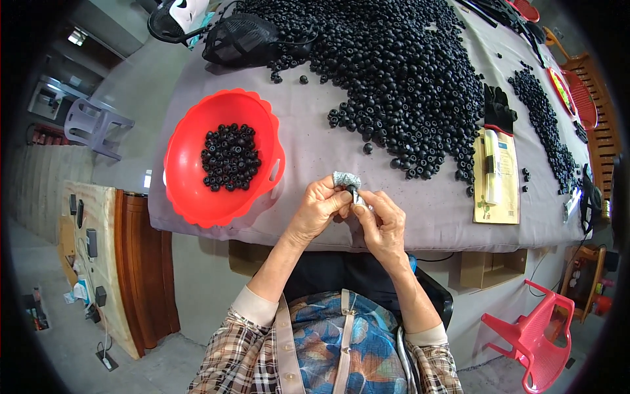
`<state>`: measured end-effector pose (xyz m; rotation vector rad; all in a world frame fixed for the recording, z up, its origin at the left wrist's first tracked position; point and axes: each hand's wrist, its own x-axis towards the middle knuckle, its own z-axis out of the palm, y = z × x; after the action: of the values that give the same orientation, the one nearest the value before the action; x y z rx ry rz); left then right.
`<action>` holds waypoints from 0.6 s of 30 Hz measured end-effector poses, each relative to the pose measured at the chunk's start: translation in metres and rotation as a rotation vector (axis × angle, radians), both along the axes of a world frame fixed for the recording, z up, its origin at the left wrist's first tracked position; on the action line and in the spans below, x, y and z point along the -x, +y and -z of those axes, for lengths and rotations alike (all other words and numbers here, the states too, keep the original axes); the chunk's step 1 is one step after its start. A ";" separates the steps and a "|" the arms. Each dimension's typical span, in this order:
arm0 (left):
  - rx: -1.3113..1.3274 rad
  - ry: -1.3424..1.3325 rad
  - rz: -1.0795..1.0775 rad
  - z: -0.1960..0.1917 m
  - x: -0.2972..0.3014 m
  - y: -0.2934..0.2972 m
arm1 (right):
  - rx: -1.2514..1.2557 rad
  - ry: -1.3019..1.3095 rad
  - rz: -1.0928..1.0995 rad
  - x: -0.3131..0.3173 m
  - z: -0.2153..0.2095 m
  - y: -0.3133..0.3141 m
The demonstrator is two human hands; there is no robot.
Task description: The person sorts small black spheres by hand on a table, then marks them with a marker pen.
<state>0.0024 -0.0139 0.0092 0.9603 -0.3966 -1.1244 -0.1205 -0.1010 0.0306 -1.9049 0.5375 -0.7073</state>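
My left hand (320,209) is closed in a pinch near the table's front edge, with a small black round piece (352,190) between thumb and fingers. A grey speckled wrap (346,178) covers one of its fingertips. Right beside it, my right hand (382,226) is also pinched, its fingertips meeting the left ones at the piece. Something whitish shows between those right fingers, too small to name. Beyond both hands spreads a large heap of the same black round pieces (407,98), many with a hole. To the left, a red scalloped plastic basin (187,144) holds several more.
A yellow card package with a white tube (493,177) lies to the right, a black glove (500,108) above it. Farther right is a second strip of black pieces (545,125). A black mesh bag (241,41) sits at the back left. A red chair (535,335) stands at lower right.
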 end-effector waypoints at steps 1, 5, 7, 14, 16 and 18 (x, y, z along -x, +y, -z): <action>-0.001 0.002 0.000 -0.001 0.000 0.000 | 0.003 0.010 0.001 0.000 0.000 0.000; -0.011 0.000 0.004 -0.001 -0.001 -0.001 | -0.051 0.014 -0.007 0.000 -0.002 -0.001; -0.012 0.002 0.016 -0.001 -0.002 0.000 | -0.048 0.013 -0.013 -0.001 -0.002 -0.002; -0.015 -0.022 0.019 0.000 -0.003 -0.001 | -0.059 0.003 -0.005 -0.002 0.000 -0.002; -0.017 -0.025 0.019 0.000 -0.003 -0.001 | -0.061 0.018 0.006 -0.002 -0.002 -0.001; -0.022 -0.038 0.018 0.000 -0.003 -0.001 | -0.062 0.031 0.017 -0.003 -0.003 0.000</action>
<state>0.0050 -0.0148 0.0090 1.0007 -0.4254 -1.1307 -0.1177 -0.1009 0.0333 -1.8585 0.5890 -0.6654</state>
